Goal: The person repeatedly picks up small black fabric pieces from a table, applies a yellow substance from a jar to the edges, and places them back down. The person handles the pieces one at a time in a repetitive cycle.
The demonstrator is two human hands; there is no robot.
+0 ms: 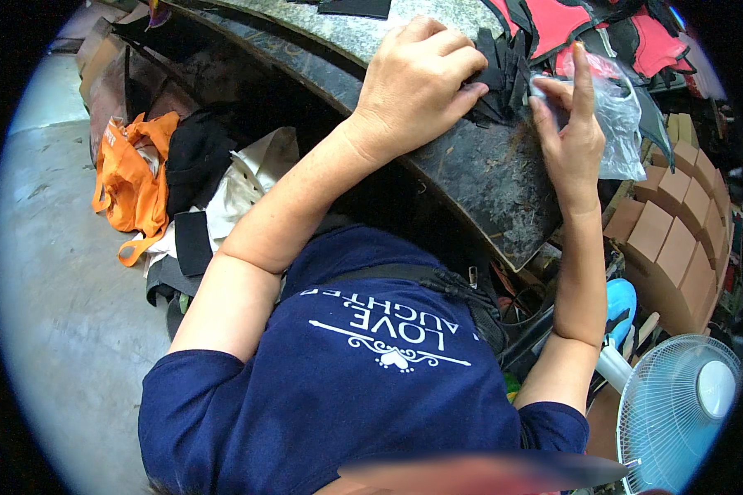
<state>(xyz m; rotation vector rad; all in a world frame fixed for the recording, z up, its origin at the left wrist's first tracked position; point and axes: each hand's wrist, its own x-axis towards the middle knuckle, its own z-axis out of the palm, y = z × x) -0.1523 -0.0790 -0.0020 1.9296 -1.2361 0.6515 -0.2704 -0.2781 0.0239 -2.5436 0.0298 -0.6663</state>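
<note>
A heap of narrow black fabric strips (pixel 502 78) lies near the edge of the worn dark table (pixel 491 186). At its left side is my left hand (pixel 425 82), fingers curled and thumb close to the index finger, closed on the end of a black strip. My right hand (pixel 574 128) is raised on the heap's other side. Its index finger points straight up; the middle finger and thumb bend toward the strips with a small gap between them. Behind this hand is a clear plastic bag (pixel 623 124). Pink-and-black cut fabric pieces (pixel 557 25) lie beyond.
Brown boxes (pixel 673 227) are stacked to the right, above a light-blue fan (pixel 677 412). An orange bag (pixel 136 177) and dark and white cloth (pixel 248 186) are piled left of the table. A flat black piece (pixel 355 7) lies at the far table edge.
</note>
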